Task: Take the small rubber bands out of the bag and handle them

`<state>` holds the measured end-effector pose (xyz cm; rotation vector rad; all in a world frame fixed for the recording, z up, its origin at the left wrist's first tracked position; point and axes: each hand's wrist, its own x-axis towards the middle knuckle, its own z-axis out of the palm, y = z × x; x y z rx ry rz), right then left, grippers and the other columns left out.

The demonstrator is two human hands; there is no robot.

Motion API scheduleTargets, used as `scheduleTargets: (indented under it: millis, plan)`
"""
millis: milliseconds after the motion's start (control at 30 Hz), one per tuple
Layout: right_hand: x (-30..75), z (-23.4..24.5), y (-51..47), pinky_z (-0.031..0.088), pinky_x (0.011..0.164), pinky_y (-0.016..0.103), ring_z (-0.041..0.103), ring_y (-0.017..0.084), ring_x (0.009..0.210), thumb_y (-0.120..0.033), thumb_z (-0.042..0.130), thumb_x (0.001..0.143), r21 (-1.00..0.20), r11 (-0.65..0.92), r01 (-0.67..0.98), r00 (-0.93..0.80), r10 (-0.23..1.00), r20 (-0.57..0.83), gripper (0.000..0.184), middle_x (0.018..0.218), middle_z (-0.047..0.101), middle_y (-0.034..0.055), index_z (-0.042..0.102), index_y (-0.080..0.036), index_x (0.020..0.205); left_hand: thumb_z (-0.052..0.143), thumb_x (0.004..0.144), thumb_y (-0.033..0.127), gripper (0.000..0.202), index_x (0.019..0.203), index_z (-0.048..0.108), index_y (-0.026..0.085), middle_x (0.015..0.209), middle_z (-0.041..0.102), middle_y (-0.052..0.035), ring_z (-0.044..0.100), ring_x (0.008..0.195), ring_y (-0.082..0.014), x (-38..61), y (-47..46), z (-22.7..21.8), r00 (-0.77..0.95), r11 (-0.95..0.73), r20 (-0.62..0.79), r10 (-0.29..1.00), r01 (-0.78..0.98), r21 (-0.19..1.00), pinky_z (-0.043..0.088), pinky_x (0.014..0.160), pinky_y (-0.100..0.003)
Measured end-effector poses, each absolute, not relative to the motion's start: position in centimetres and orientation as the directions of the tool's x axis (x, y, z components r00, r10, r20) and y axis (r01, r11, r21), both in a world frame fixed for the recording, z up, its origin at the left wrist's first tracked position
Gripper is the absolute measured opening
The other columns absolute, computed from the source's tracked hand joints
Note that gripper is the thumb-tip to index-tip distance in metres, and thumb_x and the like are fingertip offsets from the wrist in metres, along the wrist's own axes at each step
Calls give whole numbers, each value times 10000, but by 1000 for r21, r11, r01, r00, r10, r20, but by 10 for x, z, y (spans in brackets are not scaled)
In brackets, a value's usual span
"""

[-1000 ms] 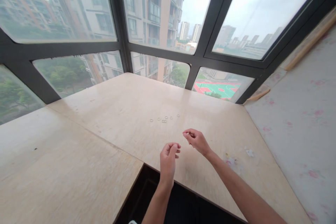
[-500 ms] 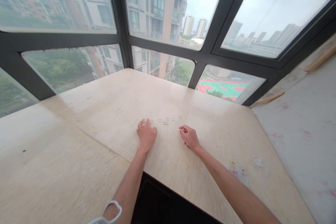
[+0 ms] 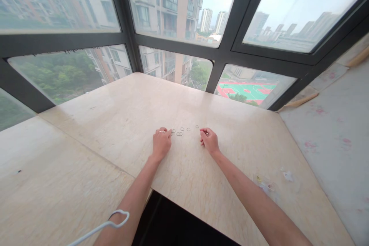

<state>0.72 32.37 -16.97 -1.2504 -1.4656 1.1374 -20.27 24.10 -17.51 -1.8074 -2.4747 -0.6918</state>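
Several thin metal rings (image 3: 182, 129) lie loosely grouped on the beige marble-look counter. At the left end of this group is my left hand (image 3: 162, 144), wearing a finger ring. Its thumb and index finger are pinched together at the edge of one thin ring (image 3: 172, 133). To the right of the group, my right hand (image 3: 210, 141) is closed, with the thumb pressed to the curled fingers. A small glint shows within it, but what it holds is too small to make out. A single ring (image 3: 197, 126) lies just beyond its fingertips.
Small clear plastic packets (image 3: 265, 185) and a white star-like piece (image 3: 287, 176) lie by my right forearm. A tiny dark bit (image 3: 19, 171) is far left. A dark opening (image 3: 178, 223) cuts into the near counter edge. Framed windows and a floral wall border the counter (image 3: 115, 130).
My left hand has curled its fingers into a pinch, and the ring beside it has shifted right toward the others. My right hand has moved slightly away from me and turned.
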Motion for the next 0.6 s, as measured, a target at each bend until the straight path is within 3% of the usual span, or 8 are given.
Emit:
scheduleTargets:
  millis: [200, 367, 433, 600]
  plan:
    - [8, -173, 321, 418, 362, 201, 536, 122, 490, -390, 521, 741, -968, 103, 229, -108, 991, 80, 315, 674, 584, 27, 611, -134, 902, 485, 908, 188, 392, 1279, 603, 242, 1141, 578, -108, 526, 1027, -244, -212, 255, -174, -254, 169, 211, 944, 921, 352, 423, 855, -345]
    - [5, -176, 320, 387, 342, 204, 542, 133, 471, -364, 509, 737, -948, 126, 291, -107, 989, 99, 278, 669, 594, 29, 620, -145, 866, 531, 893, 206, 294, 1125, 694, 286, 1091, 588, -79, 532, 1003, -232, -218, 259, -168, -147, 80, 184, 972, 940, 331, 421, 820, -327]
    - [4, -177, 321, 379, 338, 207, 544, 137, 466, -361, 503, 734, -942, 134, 309, -95, 989, 110, 276, 669, 596, 30, 623, -146, 858, 525, 904, 220, 263, 1080, 710, 282, 1093, 593, -74, 525, 1003, -235, -217, 257, -169, -130, 60, 204, 970, 947, 315, 413, 814, -333]
    - [6, -180, 325, 397, 359, 206, 576, 149, 536, -350, 487, 730, -930, 141, 339, -28, 990, 140, 309, 756, 611, 52, 628, -146, 915, 420, 949, 190, 326, 1164, 660, 242, 1183, 592, -80, 499, 1016, -262, -201, 242, -181, -82, 23, 331, 940, 983, 180, 394, 789, -380]
